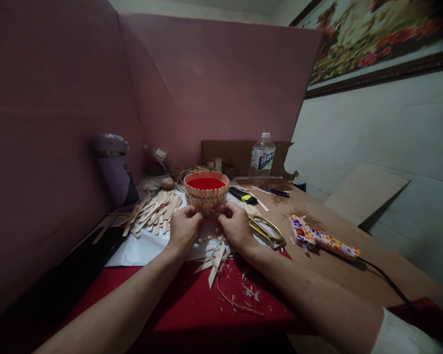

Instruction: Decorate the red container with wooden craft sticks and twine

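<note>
A small round basket of craft sticks (192, 195) with a red inside stands upright in front of me, a thin band around its middle. At its lower front, my left hand (185, 227) is closed in a pinch. Opposite it, my right hand (235, 225) also pinches, thumb and fingers together. Between the fingertips a tan, rounded piece (207, 209) shows against the basket; whether it is twine or wood I cannot tell. Gold-handled scissors (268, 231) lie beside my right hand. Cut stick pieces (217, 263) and a strand of twine (236, 306) lie below my hands.
Loose craft sticks (158, 211) are heaped at left, near a purple cylinder (116, 172). A black-and-yellow utility knife (243, 195), a blue pen-like tool (276, 192) and a plastic bottle (262, 160) are behind. A flowered glue gun (323, 238) with its cord lies right.
</note>
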`<action>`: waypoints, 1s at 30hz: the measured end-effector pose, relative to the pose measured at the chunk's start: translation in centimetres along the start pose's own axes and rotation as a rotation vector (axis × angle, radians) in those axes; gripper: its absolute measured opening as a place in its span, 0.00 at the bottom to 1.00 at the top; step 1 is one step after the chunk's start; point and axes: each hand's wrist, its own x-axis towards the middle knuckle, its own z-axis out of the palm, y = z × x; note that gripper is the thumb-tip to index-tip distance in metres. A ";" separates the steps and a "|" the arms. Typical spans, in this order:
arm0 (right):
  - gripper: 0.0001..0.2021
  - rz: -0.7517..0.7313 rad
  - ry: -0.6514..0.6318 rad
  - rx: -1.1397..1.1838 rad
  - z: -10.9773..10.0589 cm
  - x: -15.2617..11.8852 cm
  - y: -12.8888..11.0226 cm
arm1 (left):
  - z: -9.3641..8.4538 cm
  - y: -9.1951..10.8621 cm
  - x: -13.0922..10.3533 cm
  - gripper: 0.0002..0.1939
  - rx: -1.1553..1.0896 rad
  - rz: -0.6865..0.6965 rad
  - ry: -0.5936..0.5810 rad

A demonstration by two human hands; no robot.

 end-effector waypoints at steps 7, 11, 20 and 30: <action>0.18 0.055 0.000 0.088 -0.2 -0.5 -0.8 | 0.0 0.4 -0.3 0.04 0.025 0.000 -0.022; 0.18 0.051 0.005 0.103 -0.2 -0.3 -0.6 | 0.0 0.4 -0.2 0.04 0.033 0.009 -0.024; 0.08 -0.041 0.073 0.027 0.0 0.6 0.6 | 0.0 0.3 -0.1 0.03 0.036 0.020 -0.026; 0.06 -0.083 0.119 -0.080 -0.2 1.3 0.7 | 0.1 0.3 -0.2 0.02 0.058 0.021 -0.014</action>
